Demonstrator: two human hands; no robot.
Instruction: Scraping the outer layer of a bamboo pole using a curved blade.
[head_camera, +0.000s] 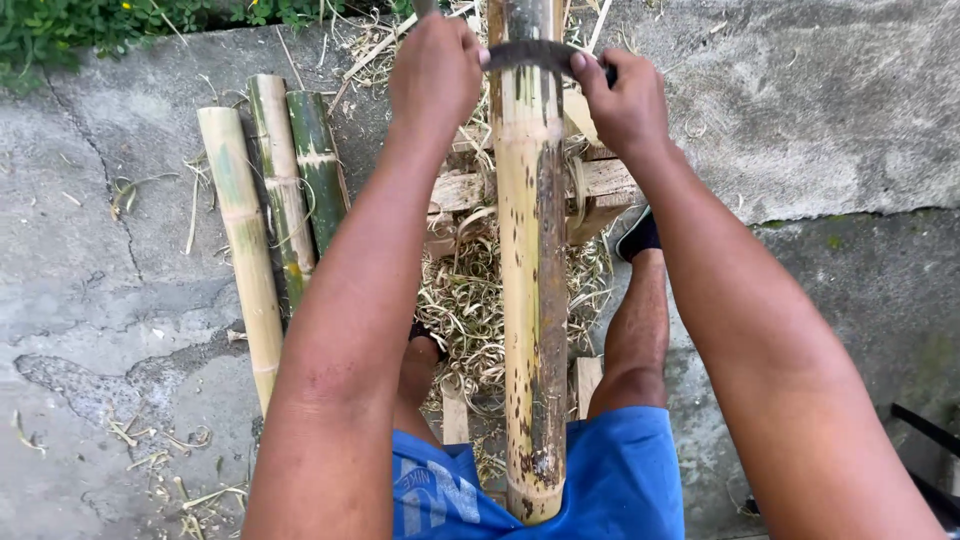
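Note:
A thick yellow bamboo pole (530, 300) with dark spots runs away from me between my knees, resting on a wooden stand (610, 180). A dark curved blade (530, 53) lies across the pole's far part. My left hand (435, 70) is closed around the blade's left end, whose handle is hidden in my fist. Gripping its right end is my right hand (620, 95). Both arms are stretched forward over the pole.
Three cut bamboo lengths (275, 200) lie side by side on the concrete at the left. Pale curled shavings (460, 300) pile under the stand and around my legs. Green plants (80, 25) border the slab at top left. A dark strap (925, 430) shows at bottom right.

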